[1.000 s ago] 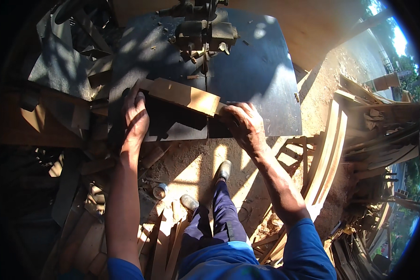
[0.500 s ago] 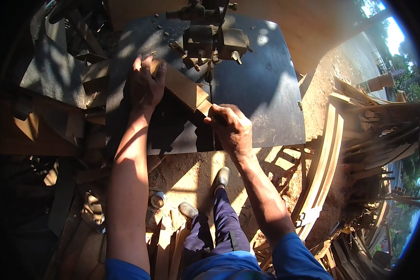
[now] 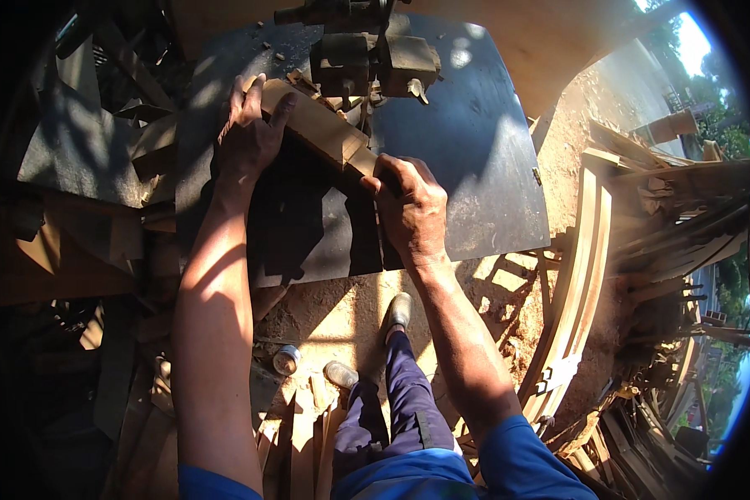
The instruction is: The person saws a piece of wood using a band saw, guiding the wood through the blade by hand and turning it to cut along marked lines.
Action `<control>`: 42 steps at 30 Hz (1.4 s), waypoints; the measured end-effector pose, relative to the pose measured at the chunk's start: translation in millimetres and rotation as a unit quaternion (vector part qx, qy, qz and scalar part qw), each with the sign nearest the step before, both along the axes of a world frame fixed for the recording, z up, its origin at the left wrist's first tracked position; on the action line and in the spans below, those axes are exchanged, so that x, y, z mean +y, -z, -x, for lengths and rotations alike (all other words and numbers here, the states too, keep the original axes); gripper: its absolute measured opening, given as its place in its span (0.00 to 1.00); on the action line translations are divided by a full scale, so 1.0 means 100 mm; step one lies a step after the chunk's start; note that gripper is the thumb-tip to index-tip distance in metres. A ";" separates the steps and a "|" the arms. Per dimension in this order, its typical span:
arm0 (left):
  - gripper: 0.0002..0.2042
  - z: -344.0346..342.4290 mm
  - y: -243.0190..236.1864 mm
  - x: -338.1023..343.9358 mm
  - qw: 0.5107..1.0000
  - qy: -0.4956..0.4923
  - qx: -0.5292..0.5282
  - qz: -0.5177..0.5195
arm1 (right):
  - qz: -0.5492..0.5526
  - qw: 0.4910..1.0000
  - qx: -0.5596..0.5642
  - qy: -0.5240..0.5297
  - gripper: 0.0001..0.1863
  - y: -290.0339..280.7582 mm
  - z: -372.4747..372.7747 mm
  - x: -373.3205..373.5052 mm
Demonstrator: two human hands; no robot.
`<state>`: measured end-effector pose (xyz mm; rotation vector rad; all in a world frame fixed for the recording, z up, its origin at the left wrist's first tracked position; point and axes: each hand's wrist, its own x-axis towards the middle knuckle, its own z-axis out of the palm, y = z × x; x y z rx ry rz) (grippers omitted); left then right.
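Note:
A wooden block (image 3: pixel 315 127) with a narrower stepped end lies aslant on the dark metal table (image 3: pixel 467 175) of a bandsaw. My left hand (image 3: pixel 254 137) grips its far left end, thumb on the near side and fingers over the end. At the narrow right end my right hand (image 3: pixel 412 204) is closed on the wood, fingers curled. Just beyond the block stand the saw's blade guide blocks (image 3: pixel 377 65). Where the blade meets the wood is hard to make out among offcuts and shadow.
Small wood chips (image 3: pixel 280 57) lie on the table. Curved planks (image 3: pixel 579 275) lean at the right, with more stacked lumber behind. Dark scrap wood and a metal sheet (image 3: pixel 83 154) crowd the left. A small can (image 3: pixel 287 360) stands on the floor by my shoes.
Both hands have pushed the block slightly away from me, closer to the guide blocks. The whole view has shifted a little. Both grips stay the same.

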<state>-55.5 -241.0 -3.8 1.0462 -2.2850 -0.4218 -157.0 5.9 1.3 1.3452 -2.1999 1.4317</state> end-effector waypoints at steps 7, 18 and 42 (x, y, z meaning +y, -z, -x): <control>0.38 0.04 -0.03 -0.02 1.000 -0.003 -0.016 -0.017 | 0.004 1.000 -0.013 0.009 0.18 -0.01 0.01 -0.05; 0.39 0.06 -0.08 -0.03 0.999 -0.003 -0.029 -0.026 | 0.003 1.000 0.003 0.001 0.18 -0.01 0.02 -0.07; 0.40 0.10 -0.08 -0.07 0.999 -0.010 -0.031 -0.014 | 0.017 0.999 -0.031 0.000 0.16 0.00 0.05 -0.11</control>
